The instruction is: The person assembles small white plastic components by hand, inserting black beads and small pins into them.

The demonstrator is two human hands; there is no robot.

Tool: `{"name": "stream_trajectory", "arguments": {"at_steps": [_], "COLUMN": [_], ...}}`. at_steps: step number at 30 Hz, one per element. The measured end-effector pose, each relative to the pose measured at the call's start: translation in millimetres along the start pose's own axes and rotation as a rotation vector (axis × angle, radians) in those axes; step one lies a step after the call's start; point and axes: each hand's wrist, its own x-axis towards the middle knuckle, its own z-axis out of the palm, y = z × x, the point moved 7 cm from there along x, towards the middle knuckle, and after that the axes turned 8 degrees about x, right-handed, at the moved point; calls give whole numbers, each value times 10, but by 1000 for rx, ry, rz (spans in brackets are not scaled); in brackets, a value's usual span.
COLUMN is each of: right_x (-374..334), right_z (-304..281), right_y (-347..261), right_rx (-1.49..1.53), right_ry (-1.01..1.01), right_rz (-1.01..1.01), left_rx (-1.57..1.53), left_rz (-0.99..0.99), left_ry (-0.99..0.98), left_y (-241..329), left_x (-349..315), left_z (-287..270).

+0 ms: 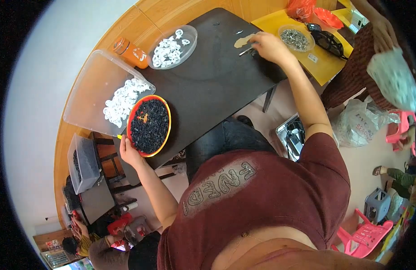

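Observation:
At the near left of the dark table (208, 81), my left hand (130, 154) grips the rim of a round red tray (168, 128) with a yellow edge. Many small black pieces (149, 130) fill it. My right hand (267, 46) is at the table's far right, its fingers bent together over the edge of a flat tan piece (242, 42). A slim metal tool (245, 51) lies just beneath these fingers; what they pinch is hidden.
A clear box (88, 96) and a clear round dish (192, 42) hold white ring-shaped parts. An orange bottle (130, 53) stands between them. On the yellow surface at right are a dish of metal parts (295, 38) and sunglasses (328, 41). Another person's hand (386, 36) holds a pale bag.

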Motion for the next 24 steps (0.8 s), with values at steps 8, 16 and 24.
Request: {"name": "stream_trajectory", "arguments": {"at_steps": [8, 16, 24], "right_x": [-62, 10, 97], "right_z": [3, 191, 356], "right_y": [407, 176, -80], "right_rx": [97, 126, 161], "right_ry": [-89, -136, -268], "right_rz": [218, 157, 114], "left_rx": [-32, 4, -38], "left_rz": [3, 14, 11], "left_ry": [-15, 18, 27], "left_y": [-3, -14, -18], "left_x": [21, 38, 22], "left_z": [35, 27, 34]}}
